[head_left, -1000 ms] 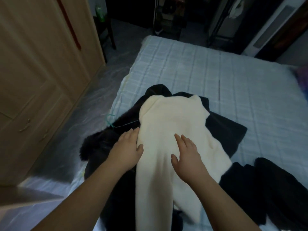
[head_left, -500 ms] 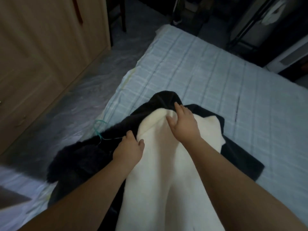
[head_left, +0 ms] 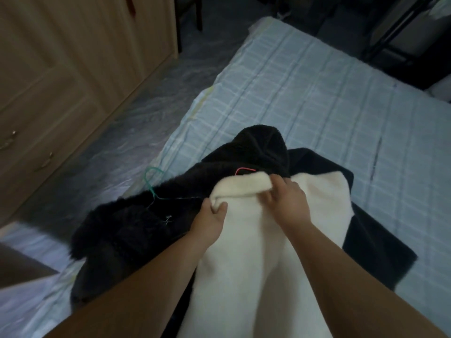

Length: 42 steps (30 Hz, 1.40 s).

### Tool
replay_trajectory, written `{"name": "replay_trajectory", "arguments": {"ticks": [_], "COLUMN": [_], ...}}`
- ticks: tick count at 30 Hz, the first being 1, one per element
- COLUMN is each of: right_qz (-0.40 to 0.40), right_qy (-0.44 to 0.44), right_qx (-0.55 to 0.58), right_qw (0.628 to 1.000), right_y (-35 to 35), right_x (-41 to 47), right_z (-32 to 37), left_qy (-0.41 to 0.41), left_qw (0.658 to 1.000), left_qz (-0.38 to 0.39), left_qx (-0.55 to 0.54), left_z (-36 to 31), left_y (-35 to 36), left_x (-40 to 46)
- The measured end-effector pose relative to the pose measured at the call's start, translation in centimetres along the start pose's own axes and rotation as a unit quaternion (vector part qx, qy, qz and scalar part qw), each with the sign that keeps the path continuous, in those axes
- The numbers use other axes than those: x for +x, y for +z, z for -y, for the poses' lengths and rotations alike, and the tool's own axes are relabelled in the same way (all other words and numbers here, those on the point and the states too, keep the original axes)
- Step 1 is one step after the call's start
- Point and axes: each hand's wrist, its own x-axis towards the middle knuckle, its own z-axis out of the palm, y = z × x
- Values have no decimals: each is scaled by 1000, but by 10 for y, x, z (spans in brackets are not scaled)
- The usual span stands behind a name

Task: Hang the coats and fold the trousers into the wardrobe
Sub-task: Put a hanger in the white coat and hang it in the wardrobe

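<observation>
My left hand (head_left: 210, 222) gripped the near corner of the cream coat (head_left: 258, 252), thumb on top, fingers curled under the fabric. My right hand (head_left: 286, 200) pinched the rolled top edge just beyond it, fingers closed round the fold. So both hands were clamped on the same garment, close together, right a little farther out than left.

The cream coat lay draped toward me, on top of the black fleece coat (head_left: 258, 147), which spread out past both hands and to either side on the bed (head_left: 305, 93). Just beyond my right fingertips a red hanger hook (head_left: 244, 170) peeked from under the rolled edge. Out past my left hand, a green hanger (head_left: 152, 181) rested on the black fleece.

Risks, as I judged them: lifting here could drag the black coat along, fleece clinging to fleece. That red hook could snag the cream fabric or slip out if I pulled unevenly. The green one sat near the bed edge and could get knocked to the floor. The wardrobe (head_left: 61, 69) stood well off to my left, doors closed.
</observation>
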Motion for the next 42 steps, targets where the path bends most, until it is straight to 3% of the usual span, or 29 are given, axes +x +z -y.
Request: {"name": "replay_trajectory", "arguments": {"ticks": [6, 10, 13, 16, 22, 26, 32, 35, 42], "right_qz": [35, -23, -79, -70, 25, 136, -19, 56, 167], "right_qy": [13, 31, 15, 5, 3, 29, -17, -43, -24], "right_qx": [-4, 89, 165, 160, 105, 39, 123, 111, -67], "right_qw": [999, 995, 983, 985, 994, 990, 992, 991, 983], "right_y": [-14, -35, -59, -73, -68, -67, -56, -44, -27], "right_x": [-48, -80, -103, -131, -167, -171, -148, -124, -92], "right_z": [-1, 5, 14, 21, 23, 33, 51, 66, 87], "left_qy": [97, 215, 257, 255, 215, 206, 226, 247, 258], "left_qw": [995, 976, 964, 959, 966, 960, 948, 945, 950], "left_qz": [-6, -35, 10, 40, 2, 21, 16, 15, 12], "left_qx": [22, 14, 65, 119, 146, 191, 221, 213, 175], "left_z": [11, -11, -21, -3, 51, 65, 72, 79, 86], "left_y": [4, -10, -25, -27, -8, -3, 2, 4, 1], "left_x": [-39, -79, -110, -132, -141, -134, -125, -123, -118]}}
